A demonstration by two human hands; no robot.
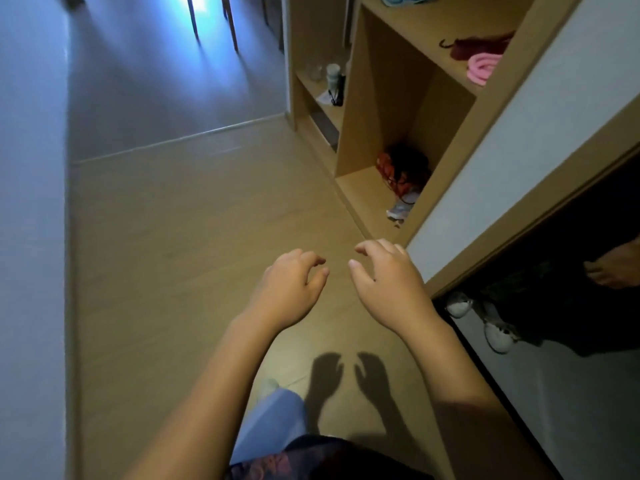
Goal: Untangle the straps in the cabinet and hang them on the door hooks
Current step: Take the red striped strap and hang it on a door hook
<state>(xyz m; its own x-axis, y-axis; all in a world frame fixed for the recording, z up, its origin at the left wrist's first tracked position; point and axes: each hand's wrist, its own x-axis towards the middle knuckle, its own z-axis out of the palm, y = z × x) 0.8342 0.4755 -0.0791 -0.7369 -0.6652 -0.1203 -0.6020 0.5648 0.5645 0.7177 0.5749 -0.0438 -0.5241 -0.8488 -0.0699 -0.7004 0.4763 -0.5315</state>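
Tangled straps (401, 169) on bottom cabinet shelf (362, 199)

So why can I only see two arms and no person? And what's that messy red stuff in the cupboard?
The camera sits on the person's head and looks down, so you see only their own arms. The left hand and right hand hold nothing; the fingers are loosely curled above the wooden floor. On the right stands an open wooden cabinet. The messy stuff is a tangle of red and black straps lying in its bottom compartment. A pink coil rests on the shelf above.
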